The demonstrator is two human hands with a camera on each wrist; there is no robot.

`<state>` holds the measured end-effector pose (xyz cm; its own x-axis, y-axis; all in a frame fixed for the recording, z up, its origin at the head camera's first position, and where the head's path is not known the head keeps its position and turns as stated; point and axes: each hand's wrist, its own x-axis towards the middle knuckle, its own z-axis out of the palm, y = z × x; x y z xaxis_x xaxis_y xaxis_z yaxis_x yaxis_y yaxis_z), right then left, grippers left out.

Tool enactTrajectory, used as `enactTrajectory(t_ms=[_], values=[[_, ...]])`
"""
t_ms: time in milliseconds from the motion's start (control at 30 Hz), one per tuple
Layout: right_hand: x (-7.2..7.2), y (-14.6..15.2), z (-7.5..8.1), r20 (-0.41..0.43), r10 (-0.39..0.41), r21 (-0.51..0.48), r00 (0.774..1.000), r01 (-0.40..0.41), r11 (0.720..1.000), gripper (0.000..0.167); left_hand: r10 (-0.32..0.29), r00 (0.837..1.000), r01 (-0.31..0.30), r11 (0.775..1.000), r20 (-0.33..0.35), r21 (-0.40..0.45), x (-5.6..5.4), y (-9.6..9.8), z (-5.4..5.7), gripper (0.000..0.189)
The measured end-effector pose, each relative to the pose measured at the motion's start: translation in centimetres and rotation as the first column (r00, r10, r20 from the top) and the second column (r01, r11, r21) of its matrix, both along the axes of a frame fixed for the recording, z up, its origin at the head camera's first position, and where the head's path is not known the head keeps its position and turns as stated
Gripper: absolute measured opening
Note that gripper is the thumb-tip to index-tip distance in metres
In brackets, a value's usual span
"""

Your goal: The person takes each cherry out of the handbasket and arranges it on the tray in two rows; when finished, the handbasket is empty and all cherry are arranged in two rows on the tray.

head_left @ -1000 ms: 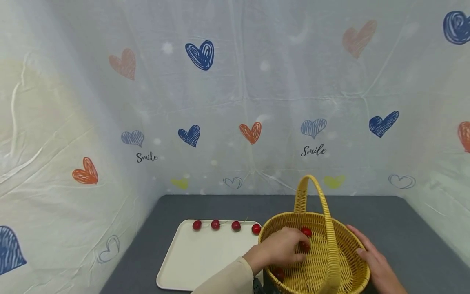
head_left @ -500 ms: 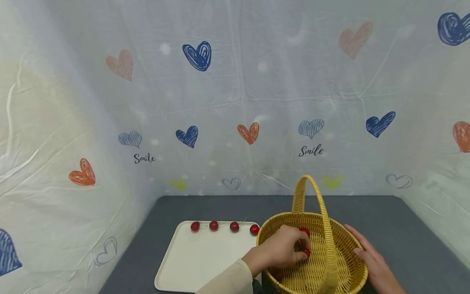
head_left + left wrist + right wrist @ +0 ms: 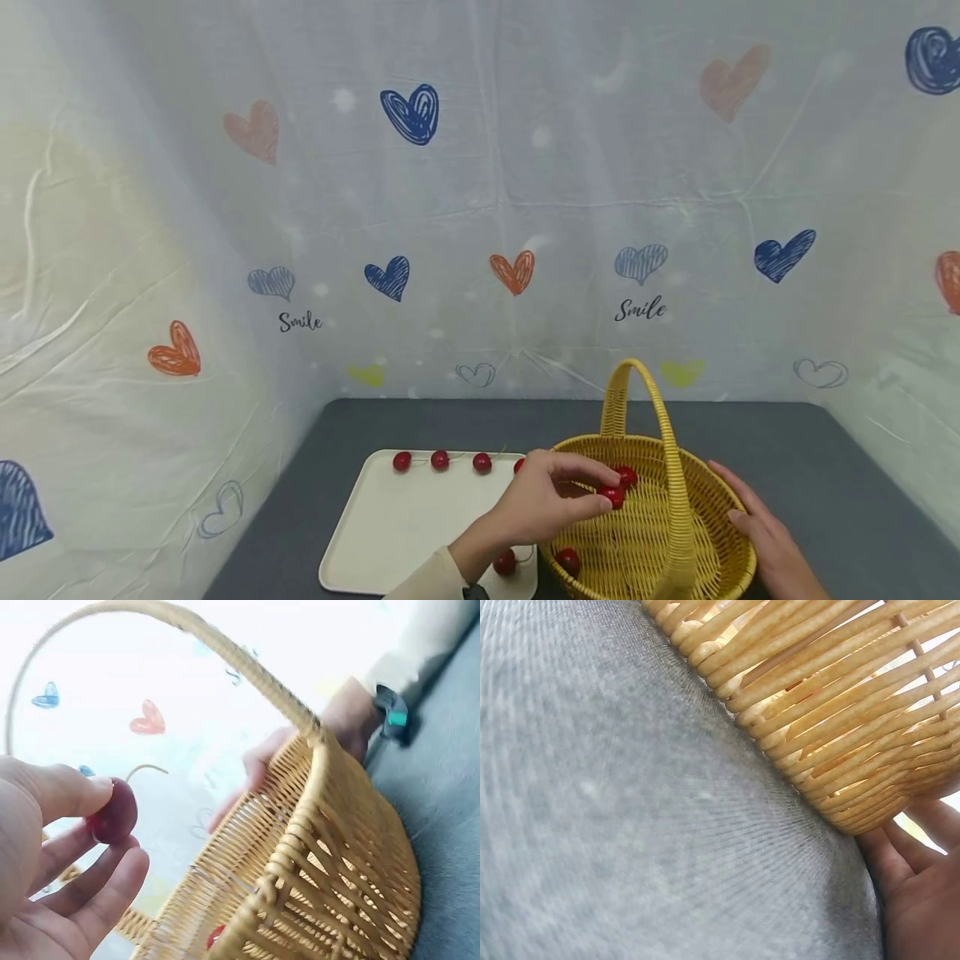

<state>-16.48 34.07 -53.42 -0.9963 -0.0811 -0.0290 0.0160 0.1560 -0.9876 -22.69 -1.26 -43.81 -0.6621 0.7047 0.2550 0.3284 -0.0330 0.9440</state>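
A round, shiny red cherry [image 3: 612, 497] with a thin, bent stem is up over the open top of the yellow basket [image 3: 705, 493]. The left hand [image 3: 536, 500] pinches it between thumb and fingertips, with its other fingers loosely bent. The right hand [image 3: 768, 537] holds the basket's far right side, thumb over the rim, fingers flat along the outside. A tall, arched handle [image 3: 678, 508] stands beside the cherry, with a gap between. Two basket cherries [image 3: 567, 562] lie inside; I can't tell if the back one touches the held one. The smooth white tray [image 3: 405, 525] sits close by the basket's left edge. It has four cherries [image 3: 440, 460] along its back edge, one partly hidden by the left hand, and another cherry [image 3: 505, 562] near the left wrist. The picture cuts off the basket's front. The table [image 3: 817, 492] looks gray and ribbed.
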Motion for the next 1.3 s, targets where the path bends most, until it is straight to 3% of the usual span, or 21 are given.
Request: enactTrajectory(t_ms=[133,300,500,633,900,1100,1167,1233,1300], values=[[-0.1,0.2,-0.3,0.019,-0.029,0.006,0.999,0.029,1.000,0.062,-0.013,0.997,0.010,0.999,0.075,0.037,0.9,-2.5,0.1,0.025],[-0.2,0.5,-0.8,0.006,-0.019,-0.005,1.000,0.019,1.000,0.063,0.010,0.998,-0.013,0.999,0.065,0.043,1.9,-5.8,-0.6,0.023],[-0.1,0.6,-0.7,0.002,-0.022,-0.008,1.000,0.022,1.000,0.062,0.153,0.975,-0.151,0.988,0.159,-0.025,3.2,-10.3,-1.2,0.022],[0.1,0.4,-0.5,0.013,-0.036,0.016,0.999,0.036,0.999,0.062,0.238,0.961,-0.235,0.971,0.138,-0.041,3.5,-13.0,-2.1,0.023],[0.0,0.1,-0.2,-0.030,-0.021,0.041,0.999,0.022,0.999,0.061,0.400,0.914,-0.396,0.915,0.059,-0.071,3.7,-16.6,-4.5,0.022],[-0.2,0.1,0.0,-0.084,-0.009,0.056,0.996,0.013,0.998,0.060,0.436,0.899,-0.438,0.891,-0.049,-0.120,3.3,-17.6,-6.6,0.018],[-0.3,0.1,0.0,-0.089,-0.005,0.055,0.996,0.010,0.998,0.060,0.437,0.893,-0.449,0.884,-0.113,-0.132,3.2,-17.8,-7.2,0.020],[-0.2,0.1,0.0,-0.095,0.001,0.056,0.995,0.004,0.998,0.060,0.416,0.881,-0.454,0.877,-0.225,-0.156,3.1,-17.9,-7.6,0.021],[-0.2,0.1,-0.1,-0.089,0.003,0.054,0.996,0.002,0.999,0.060,0.382,0.847,-0.471,0.862,-0.368,-0.188,3.0,-18.0,-7.8,0.024]])
